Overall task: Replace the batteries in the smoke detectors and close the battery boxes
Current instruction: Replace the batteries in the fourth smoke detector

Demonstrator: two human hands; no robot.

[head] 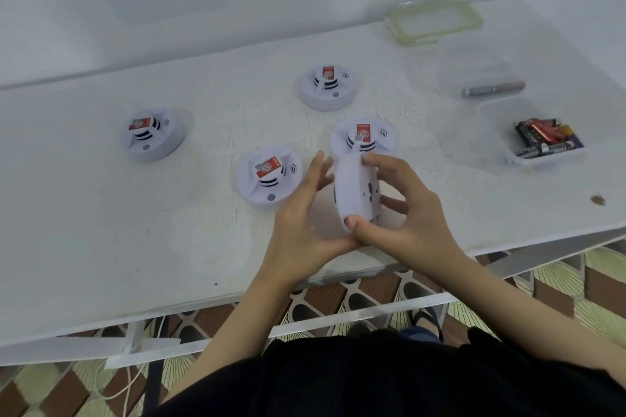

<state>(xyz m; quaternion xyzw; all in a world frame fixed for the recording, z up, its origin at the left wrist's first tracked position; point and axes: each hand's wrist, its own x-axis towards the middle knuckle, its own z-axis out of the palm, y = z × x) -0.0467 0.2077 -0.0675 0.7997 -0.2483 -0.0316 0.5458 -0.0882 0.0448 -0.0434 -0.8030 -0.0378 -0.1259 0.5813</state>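
I hold one smoke detector (352, 193) on its edge just above the counter (101, 230), near the front edge and a little right of the middle. My right hand (416, 217) grasps it, thumb on the near rim and fingers curled over the far rim and the side facing right. My left hand (301, 220) lies against its flat left side with the fingers stretched out and released. They are blurred.

Four more detectors sit flat on the counter with their red labels up. One (362, 139) is just behind the one I hold, one (269, 176) just left of my left hand, one (327, 88) farther back, and one (152, 134) well off towards the left edge.

Near the right edge a clear tub (494, 115) holds a heap of batteries (545, 140). Behind it lies a grey cylinder (493, 90), too blurred to name. A green-rimmed lid (433, 22) lies by the far right corner.
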